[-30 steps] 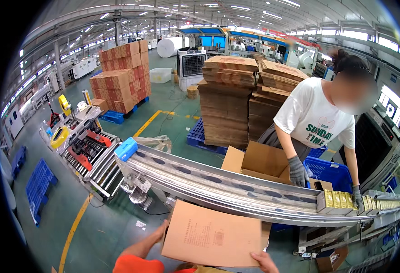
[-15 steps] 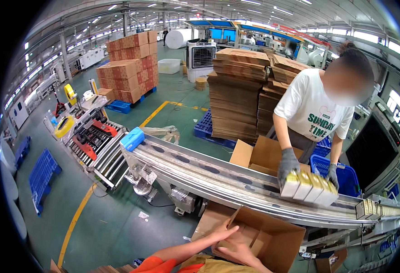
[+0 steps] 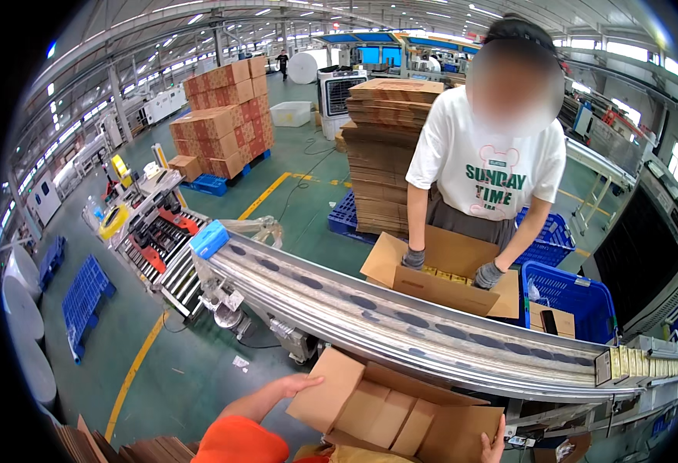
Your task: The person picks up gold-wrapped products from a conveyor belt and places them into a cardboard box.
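An opened cardboard box stands in front of me at the near side of the conveyor, its flaps spread and its bottom bare. My left hand grips the edge of its left flap. At the box's right edge, my right hand has its fingers on the outer face of the cardboard; part of this hand is hidden. Across the conveyor belt, a co-worker in grey gloves has both hands inside another cardboard box, where yellow-topped packs lie.
A row of packs sits on the conveyor's right end. Blue baskets stand beside the co-worker. Stacked flat cardboard rises behind the belt. A roller table adjoins the left end, and folded cardboard lies at my lower left.
My hands have moved apart from the box's middle to its left and right flaps, and the box opens wider. The co-worker's packs went from the belt into the far box.
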Demonstrator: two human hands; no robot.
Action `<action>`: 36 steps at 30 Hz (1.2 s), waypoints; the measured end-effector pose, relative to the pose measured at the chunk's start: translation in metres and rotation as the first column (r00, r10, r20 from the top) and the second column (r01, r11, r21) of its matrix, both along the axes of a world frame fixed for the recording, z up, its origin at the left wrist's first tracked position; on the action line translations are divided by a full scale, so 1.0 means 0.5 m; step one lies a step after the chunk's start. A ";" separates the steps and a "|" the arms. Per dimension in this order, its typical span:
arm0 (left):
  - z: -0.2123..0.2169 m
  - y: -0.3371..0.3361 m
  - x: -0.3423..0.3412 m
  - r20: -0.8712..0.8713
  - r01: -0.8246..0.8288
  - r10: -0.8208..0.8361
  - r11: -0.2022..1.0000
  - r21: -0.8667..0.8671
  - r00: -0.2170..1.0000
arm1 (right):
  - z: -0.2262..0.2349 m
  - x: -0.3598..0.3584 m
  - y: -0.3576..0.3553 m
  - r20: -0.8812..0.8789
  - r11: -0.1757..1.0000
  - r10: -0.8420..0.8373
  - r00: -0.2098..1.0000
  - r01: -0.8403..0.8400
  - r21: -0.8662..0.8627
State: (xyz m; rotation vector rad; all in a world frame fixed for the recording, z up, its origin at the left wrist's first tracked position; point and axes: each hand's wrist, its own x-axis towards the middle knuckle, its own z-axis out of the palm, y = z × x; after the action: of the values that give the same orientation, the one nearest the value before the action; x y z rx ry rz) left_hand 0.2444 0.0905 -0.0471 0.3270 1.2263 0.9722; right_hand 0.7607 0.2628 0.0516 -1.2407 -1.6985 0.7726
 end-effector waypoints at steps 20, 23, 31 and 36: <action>-0.064 0.090 0.099 -0.633 -0.126 -0.076 0.955 -0.268 0.771 | -0.291 -0.106 0.058 0.439 0.717 -0.113 0.891 0.379 -0.585; -0.001 0.078 0.155 -0.793 -0.112 -0.065 0.980 -0.166 0.605 | -0.284 -0.110 0.038 0.601 0.916 -0.137 0.787 0.332 -0.226; -0.110 0.040 0.184 -0.952 -0.080 -0.065 0.992 -0.093 0.301 | -0.274 -0.131 -0.039 0.599 0.904 0.022 0.801 0.240 -0.354; -0.130 0.039 0.177 -0.945 -0.089 -0.021 0.995 -0.053 0.327 | -0.392 -0.118 -0.004 0.211 0.820 0.016 0.977 0.108 -0.562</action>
State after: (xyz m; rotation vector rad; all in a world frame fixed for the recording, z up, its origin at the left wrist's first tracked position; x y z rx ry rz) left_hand 0.3327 0.1099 -0.1122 0.8940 2.3877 0.7040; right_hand 0.7018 0.2610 -0.1446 -1.8206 -1.6411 1.2184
